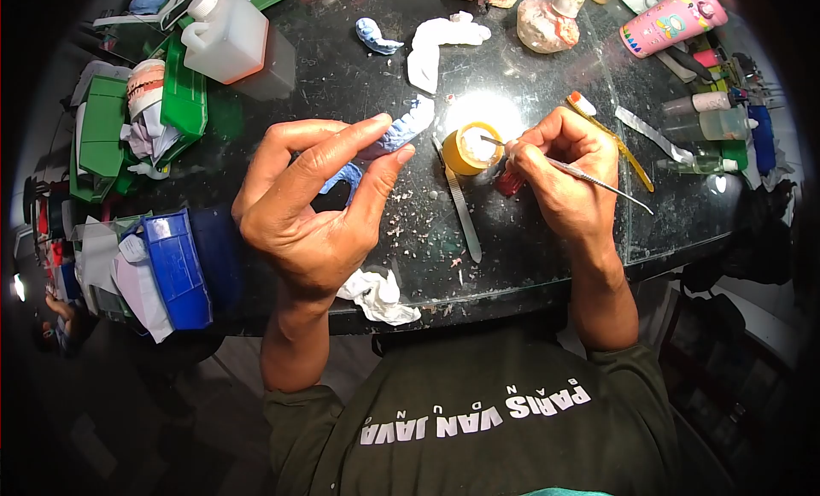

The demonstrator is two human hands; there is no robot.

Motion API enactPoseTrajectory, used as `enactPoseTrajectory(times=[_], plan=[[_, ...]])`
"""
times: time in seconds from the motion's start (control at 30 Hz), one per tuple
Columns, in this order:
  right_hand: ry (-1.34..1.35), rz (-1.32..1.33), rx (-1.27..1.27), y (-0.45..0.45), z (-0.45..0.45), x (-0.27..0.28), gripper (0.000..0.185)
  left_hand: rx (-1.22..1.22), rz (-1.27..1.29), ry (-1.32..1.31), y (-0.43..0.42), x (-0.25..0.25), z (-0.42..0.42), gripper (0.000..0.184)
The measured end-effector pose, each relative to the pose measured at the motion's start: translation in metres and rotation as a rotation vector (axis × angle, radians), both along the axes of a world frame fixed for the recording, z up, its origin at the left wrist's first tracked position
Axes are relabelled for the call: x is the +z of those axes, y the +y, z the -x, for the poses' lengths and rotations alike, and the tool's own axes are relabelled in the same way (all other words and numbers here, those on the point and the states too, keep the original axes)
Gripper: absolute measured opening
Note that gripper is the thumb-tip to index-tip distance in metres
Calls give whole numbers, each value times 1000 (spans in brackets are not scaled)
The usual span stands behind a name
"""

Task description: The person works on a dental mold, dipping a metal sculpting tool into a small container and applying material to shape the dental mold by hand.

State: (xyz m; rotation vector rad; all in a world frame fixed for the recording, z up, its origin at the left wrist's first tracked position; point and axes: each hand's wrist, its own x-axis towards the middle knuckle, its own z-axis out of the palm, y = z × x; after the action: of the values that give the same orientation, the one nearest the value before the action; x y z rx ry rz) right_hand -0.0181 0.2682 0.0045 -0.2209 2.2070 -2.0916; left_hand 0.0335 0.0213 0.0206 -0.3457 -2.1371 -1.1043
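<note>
Between the thumb and fingertips of my left hand (pixel 312 201) is a blue dental mould piece (pixel 408 129), curved like a row of teeth. My right hand (pixel 571 167) grips a thin metal dental carver (pixel 598 181) like a pen, its tip inside a small yellow cup (pixel 468 164) of white material (pixel 480 144). Below the cup lies a flat metal spatula (pixel 464 218). Another blue mould piece (pixel 346 181) shows partly behind my left hand. Farther back rest a white curved mould (pixel 427 56) and a smaller blue piece (pixel 376 36).
At left stand a white jug (pixel 226 39), green bins (pixel 185 90) and a blue bin (pixel 177 270). Crumpled tissue (pixel 380 298) lies by the front edge. A yellow toothbrush (pixel 628 150), a pink bottle (pixel 673 22) and several small bottles are at right. White crumbs dot the black table.
</note>
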Motion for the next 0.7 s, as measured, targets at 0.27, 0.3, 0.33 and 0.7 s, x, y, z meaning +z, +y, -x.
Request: enactPoseTrajectory(times=[0.27, 0.3, 0.33, 0.7], plan=[[12, 42, 3, 0, 0, 0, 15, -1, -12, -12, 2, 1, 0, 41], [14, 43, 7, 0, 0, 0, 15, -3, -17, -14, 2, 1, 0, 41], [10, 42, 5, 0, 0, 0, 15, -5, -22, -16, 2, 1, 0, 41], [28, 33, 17, 0, 1, -5, 14, 1, 7, -10, 2, 0, 1, 41]])
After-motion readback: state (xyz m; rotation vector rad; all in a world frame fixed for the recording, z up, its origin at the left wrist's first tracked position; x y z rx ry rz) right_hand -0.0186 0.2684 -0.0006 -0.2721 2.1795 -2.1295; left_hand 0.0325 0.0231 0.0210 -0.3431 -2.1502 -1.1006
